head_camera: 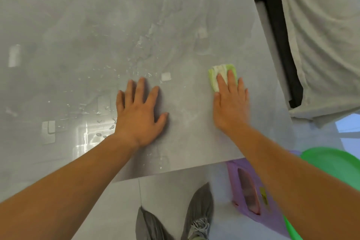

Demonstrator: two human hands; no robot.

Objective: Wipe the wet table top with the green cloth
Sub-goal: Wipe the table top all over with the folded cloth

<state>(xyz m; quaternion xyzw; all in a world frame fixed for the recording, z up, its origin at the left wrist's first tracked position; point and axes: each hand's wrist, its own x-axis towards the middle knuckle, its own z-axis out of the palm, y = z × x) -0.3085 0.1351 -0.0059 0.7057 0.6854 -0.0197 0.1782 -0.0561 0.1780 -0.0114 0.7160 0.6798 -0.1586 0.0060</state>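
Note:
The glossy grey table top (81, 25) fills most of the head view. Water droplets (105, 111) are scattered across its middle and left of my hands. My right hand (230, 103) lies flat on the folded green and white cloth (219, 75), pressing it against the table near the right edge; the cloth sticks out beyond my fingertips. My left hand (140, 111) rests flat on the table with fingers spread and holds nothing. The right hand looks slightly blurred.
A chair draped in pale grey fabric (321, 35) stands just past the table's right edge. Below the near edge are a purple container (251, 197), a green basin (335, 163), the tiled floor and my grey shoes (198, 214).

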